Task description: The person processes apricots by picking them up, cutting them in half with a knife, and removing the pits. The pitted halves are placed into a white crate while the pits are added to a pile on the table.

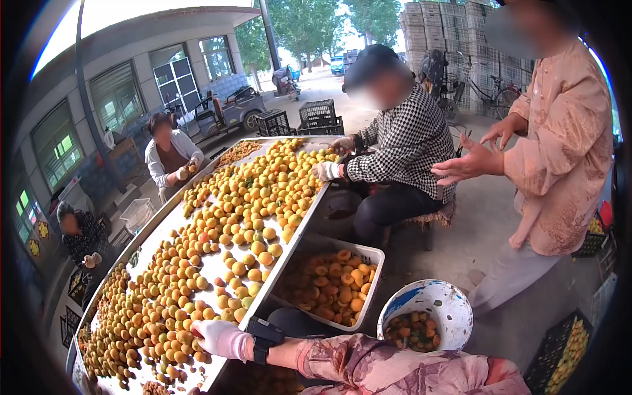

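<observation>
My right hand (pixel 220 338), in a white-pink glove with a dark band device (pixel 265 339) at the wrist, reaches over the near edge of a long table. Its fingers are closed at a reddish apricot (pixel 196 328), which is partly hidden by the glove. Many yellow-orange apricots (pixel 187 263) lie spread over the white tabletop (pixel 153 252) around it. My left hand is out of view. Below the table edge, a pale crate (pixel 376 266) holds halved apricots (pixel 339 283). Beside it stands a white bucket (pixel 456 309) with dark, spoiled-looking fruit (pixel 415 329) inside.
A person in a checkered top (pixel 408 131) sits at the table with gloved hands on fruit. Another person (pixel 559 145) stands at right, hands raised. Two more people sit along the far side. Black crates (pixel 317 113) stand behind; a fruit-filled crate (pixel 563 359) is lower right.
</observation>
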The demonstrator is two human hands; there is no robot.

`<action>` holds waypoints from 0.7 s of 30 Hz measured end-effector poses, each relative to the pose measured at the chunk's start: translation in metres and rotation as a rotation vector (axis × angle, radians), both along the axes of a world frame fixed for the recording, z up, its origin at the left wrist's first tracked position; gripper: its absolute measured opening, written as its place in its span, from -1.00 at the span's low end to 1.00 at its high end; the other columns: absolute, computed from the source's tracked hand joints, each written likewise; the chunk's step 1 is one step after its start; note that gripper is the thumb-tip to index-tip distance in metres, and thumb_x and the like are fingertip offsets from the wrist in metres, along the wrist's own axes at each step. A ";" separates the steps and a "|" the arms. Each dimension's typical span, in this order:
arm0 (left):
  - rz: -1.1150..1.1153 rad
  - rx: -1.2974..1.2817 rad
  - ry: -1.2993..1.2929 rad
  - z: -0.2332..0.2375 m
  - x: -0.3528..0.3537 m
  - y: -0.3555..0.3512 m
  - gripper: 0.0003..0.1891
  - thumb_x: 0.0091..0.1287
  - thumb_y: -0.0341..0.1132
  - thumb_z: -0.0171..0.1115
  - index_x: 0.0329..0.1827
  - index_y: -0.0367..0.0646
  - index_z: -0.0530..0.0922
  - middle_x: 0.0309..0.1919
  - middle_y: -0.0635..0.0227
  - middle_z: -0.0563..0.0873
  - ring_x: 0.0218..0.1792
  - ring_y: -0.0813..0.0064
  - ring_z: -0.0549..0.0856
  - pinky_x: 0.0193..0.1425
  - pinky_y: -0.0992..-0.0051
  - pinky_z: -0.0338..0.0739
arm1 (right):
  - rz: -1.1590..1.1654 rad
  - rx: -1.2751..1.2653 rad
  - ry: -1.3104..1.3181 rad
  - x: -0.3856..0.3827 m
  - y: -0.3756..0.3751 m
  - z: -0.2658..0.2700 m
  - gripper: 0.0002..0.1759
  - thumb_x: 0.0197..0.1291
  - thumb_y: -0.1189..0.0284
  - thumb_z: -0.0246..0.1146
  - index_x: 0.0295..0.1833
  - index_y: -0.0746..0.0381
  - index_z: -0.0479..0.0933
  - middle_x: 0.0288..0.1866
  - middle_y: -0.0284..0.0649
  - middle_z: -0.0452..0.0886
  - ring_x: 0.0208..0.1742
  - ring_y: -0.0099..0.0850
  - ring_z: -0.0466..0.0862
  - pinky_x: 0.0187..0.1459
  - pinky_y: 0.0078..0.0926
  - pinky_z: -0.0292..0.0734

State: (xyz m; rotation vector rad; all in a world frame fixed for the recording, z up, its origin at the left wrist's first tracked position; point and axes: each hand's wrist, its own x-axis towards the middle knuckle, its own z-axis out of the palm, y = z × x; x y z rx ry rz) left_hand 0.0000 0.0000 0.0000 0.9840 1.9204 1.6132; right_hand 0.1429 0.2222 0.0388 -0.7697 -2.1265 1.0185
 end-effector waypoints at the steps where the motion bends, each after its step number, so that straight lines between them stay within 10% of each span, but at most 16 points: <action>1: 0.053 0.014 0.018 0.008 0.009 -0.006 -0.73 0.56 -0.27 0.20 0.11 -0.28 0.65 -0.14 0.22 0.76 -0.15 0.45 0.70 0.04 0.45 0.62 | -0.012 0.043 0.058 0.005 -0.003 0.017 -0.76 0.28 0.33 0.26 -0.04 0.22 0.52 -0.21 -0.02 0.72 -0.12 0.00 0.73 -0.07 -0.10 0.62; 8: 0.192 0.109 0.146 -0.054 -0.050 0.012 -0.79 0.51 -0.40 0.20 0.04 -0.39 0.62 -0.17 0.22 0.76 -0.19 0.50 0.68 -0.01 0.56 0.59 | 0.099 0.372 0.174 -0.014 0.060 0.073 -0.76 0.29 0.32 0.30 -0.05 0.23 0.58 -0.20 -0.02 0.72 -0.15 -0.02 0.74 -0.10 -0.15 0.64; 11: 0.247 0.153 0.182 -0.051 -0.073 0.021 -0.84 0.52 -0.45 0.18 0.00 -0.38 0.64 -0.20 0.34 0.71 -0.20 0.62 0.64 -0.05 0.61 0.55 | 0.037 0.086 0.189 -0.032 0.097 0.062 -0.76 0.30 0.38 0.27 -0.03 0.30 0.56 -0.24 0.05 0.73 -0.15 -0.03 0.75 -0.10 -0.21 0.63; 15: 0.199 -0.107 0.411 -0.050 -0.110 0.017 -0.80 0.38 -0.40 0.32 -0.03 -0.34 0.67 -0.18 0.10 0.75 -0.14 0.30 0.73 0.02 0.38 0.60 | -0.082 -0.281 0.310 -0.051 0.109 -0.028 -0.73 0.33 0.39 0.28 0.02 0.33 0.51 -0.30 -0.17 0.67 -0.27 -0.40 0.68 -0.18 -0.41 0.58; 21: -0.168 -0.319 0.712 -0.041 -0.127 0.104 -0.73 0.33 -0.28 0.36 0.02 -0.22 0.71 -0.11 0.06 0.76 -0.02 0.06 0.71 0.11 0.23 0.58 | -0.041 -0.823 0.440 -0.057 0.112 -0.068 -0.79 0.44 0.38 0.18 0.08 0.22 0.49 -0.39 -0.38 0.52 -0.65 -0.70 0.41 -0.68 -0.68 0.33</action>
